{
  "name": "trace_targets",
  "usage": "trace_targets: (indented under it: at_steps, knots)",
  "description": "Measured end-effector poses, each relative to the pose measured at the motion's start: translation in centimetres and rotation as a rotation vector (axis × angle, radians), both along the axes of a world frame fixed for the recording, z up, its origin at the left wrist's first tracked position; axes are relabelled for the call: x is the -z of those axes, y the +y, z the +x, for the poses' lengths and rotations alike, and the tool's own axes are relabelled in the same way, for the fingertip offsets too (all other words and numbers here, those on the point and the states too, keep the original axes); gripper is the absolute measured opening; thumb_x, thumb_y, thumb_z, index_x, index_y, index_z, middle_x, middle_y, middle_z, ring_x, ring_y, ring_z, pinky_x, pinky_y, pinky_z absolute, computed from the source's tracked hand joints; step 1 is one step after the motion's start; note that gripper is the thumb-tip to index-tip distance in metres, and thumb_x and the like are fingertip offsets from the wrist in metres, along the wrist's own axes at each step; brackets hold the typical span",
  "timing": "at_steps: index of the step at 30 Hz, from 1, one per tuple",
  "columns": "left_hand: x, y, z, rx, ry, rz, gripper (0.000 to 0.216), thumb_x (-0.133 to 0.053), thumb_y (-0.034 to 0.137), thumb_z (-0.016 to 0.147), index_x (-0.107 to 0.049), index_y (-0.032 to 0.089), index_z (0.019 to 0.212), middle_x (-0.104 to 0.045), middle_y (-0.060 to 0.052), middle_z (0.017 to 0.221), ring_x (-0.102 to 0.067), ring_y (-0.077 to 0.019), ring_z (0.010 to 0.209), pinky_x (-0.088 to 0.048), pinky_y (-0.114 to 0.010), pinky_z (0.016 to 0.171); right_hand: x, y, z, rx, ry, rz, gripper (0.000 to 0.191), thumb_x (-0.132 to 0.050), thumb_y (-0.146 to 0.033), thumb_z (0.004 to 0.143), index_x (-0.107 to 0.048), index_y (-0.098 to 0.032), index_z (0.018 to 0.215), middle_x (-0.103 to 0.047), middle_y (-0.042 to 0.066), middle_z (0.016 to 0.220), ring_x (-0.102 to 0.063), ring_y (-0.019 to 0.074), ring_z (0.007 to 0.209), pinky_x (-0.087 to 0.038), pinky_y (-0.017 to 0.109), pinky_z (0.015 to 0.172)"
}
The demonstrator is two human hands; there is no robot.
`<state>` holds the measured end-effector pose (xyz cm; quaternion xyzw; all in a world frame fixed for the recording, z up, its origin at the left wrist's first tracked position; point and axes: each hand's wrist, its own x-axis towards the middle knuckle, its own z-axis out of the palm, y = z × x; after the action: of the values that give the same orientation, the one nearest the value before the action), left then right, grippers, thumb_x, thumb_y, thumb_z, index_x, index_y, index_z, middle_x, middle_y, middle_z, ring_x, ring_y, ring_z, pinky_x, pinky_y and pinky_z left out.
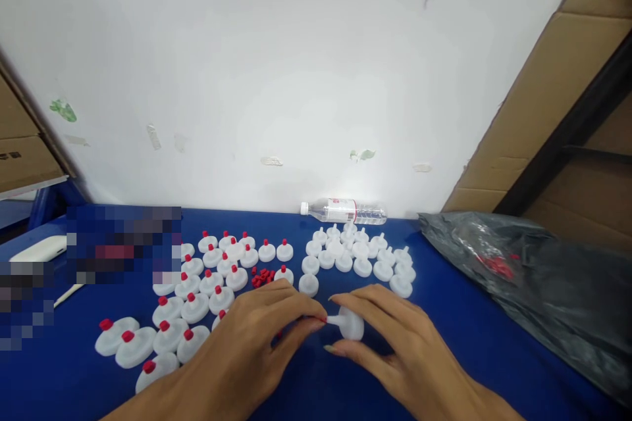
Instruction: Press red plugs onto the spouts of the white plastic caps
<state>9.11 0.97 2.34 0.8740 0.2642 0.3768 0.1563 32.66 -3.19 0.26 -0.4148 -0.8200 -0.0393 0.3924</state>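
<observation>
Right hand (407, 335) grips a white disc (352, 324); left hand (257, 319) pinches a red cap (324, 320) at its stem (334, 320).

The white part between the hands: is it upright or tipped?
Tipped: the white part is sideways, its stem pointing toward the left hand.

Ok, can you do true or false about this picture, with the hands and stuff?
1. The right hand holds a white piece with a spout. True.
2. The bottle stands upright. False: it lies on its side.
3. The left hand is on the bottle. False: it is at the spout's tip.
4. Loose red caps lie in a small pile on the table. True.
5. The table is yellow. False: it is blue.
6. A dark plastic bag lies on the right. True.
</observation>
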Motion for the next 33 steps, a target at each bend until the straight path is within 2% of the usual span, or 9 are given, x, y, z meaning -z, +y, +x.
trace_targets:
  at_steps: [4,7,13,19,22,25,27,30,33]
  knots:
    - [0.5,-0.1,0.4,0.005,-0.045,0.042,0.011,-0.062,0.023,0.107,-0.072,0.026,0.106,-0.079,0.005,0.089,-0.074,-0.0111,0.075,-0.057,-0.020,0.073,-0.4,-0.2,-0.2,-0.027,-0.011,0.047,0.036,-0.059,-0.049,0.105,-0.070,-0.020,0.124,-0.077,0.005,0.097,-0.077,0.0162,0.082,-0.065,0.026,0.075]
    - [1.3,0.0,0.2,0.017,0.006,0.111,0.017,-0.053,0.027,0.111,-0.070,0.025,0.108,-0.076,0.003,0.087,-0.071,-0.0131,0.075,-0.056,-0.023,0.072,-0.5,-0.5,-0.3,-0.036,-0.012,0.078,0.037,-0.057,-0.048,0.107,-0.070,-0.018,0.123,-0.077,0.005,0.096,-0.076,0.0156,0.082,-0.065,0.025,0.077]
    - [1.5,-0.3,0.4,0.049,0.182,0.187,0.026,-0.039,0.009,0.104,-0.057,0.022,0.091,-0.066,-0.001,0.080,-0.059,-0.0175,0.069,-0.042,-0.028,0.054,-0.6,-1.0,-0.8,-0.051,-0.002,0.164,0.032,-0.055,-0.041,0.109,-0.066,-0.015,0.123,-0.078,0.004,0.095,-0.076,0.0128,0.079,-0.064,0.022,0.082]
    - [0.5,-1.6,0.5,0.018,0.191,0.209,0.028,-0.041,0.001,0.095,-0.058,0.023,0.095,-0.066,-0.001,0.082,-0.060,-0.0185,0.074,-0.045,-0.031,0.059,-0.5,-1.3,-1.3,-0.039,-0.056,0.230,0.031,-0.052,-0.041,0.110,-0.066,-0.015,0.121,-0.081,0.003,0.099,-0.079,0.0130,0.088,-0.057,0.023,0.101]
    - [0.3,-1.5,0.3,0.016,0.223,0.158,0.024,-0.044,0.007,0.102,-0.058,0.023,0.090,-0.065,0.000,0.081,-0.058,-0.0183,0.075,-0.048,-0.031,0.062,-0.3,-0.8,-1.5,-0.038,-0.034,0.137,0.036,-0.048,-0.047,0.110,-0.065,-0.018,0.121,-0.080,0.003,0.100,-0.077,0.0142,0.086,-0.061,0.026,0.089]
    - [0.6,-0.9,0.2,0.006,0.236,0.109,0.017,-0.048,0.016,0.107,-0.060,0.023,0.097,-0.067,-0.001,0.092,-0.061,-0.0193,0.085,-0.055,-0.035,0.077,0.0,-0.1,-1.2,-0.070,-0.062,0.005,0.035,-0.055,-0.052,0.107,-0.067,-0.022,0.120,-0.079,0.000,0.100,-0.075,0.0176,0.085,-0.061,0.032,0.076]
    - [0.9,-0.4,0.2,-0.019,0.258,0.096,0.013,-0.050,0.019,0.107,-0.062,0.023,0.103,-0.067,-0.002,0.099,-0.062,-0.0208,0.091,-0.057,-0.037,0.081,0.3,0.3,-0.7,-0.068,-0.101,-0.061,0.033,-0.066,-0.050,0.101,-0.068,-0.024,0.122,-0.079,-0.001,0.104,-0.074,0.0206,0.093,-0.060,0.036,0.081]
    - [0.9,0.0,0.1,-0.095,0.354,0.169,0.014,-0.051,0.017,0.105,-0.064,0.023,0.106,-0.069,-0.006,0.104,-0.064,-0.0268,0.099,-0.059,-0.043,0.080,0.4,0.7,0.5,-0.015,-0.123,-0.123,0.047,-0.080,-0.051,0.091,-0.066,-0.028,0.129,-0.078,0.000,0.118,-0.071,0.0249,0.109,-0.055,0.043,0.096]
    - [0.2,0.0,-0.4,-0.175,0.504,0.293,0.021,-0.048,0.011,0.100,-0.068,0.019,0.097,-0.071,-0.010,0.100,-0.065,-0.0328,0.100,-0.061,-0.048,0.078,-0.2,1.1,2.0,0.102,-0.138,-0.103,0.041,-0.072,-0.051,0.098,-0.065,-0.028,0.131,-0.074,0.004,0.126,-0.067,0.0279,0.115,-0.048,0.050,0.102]
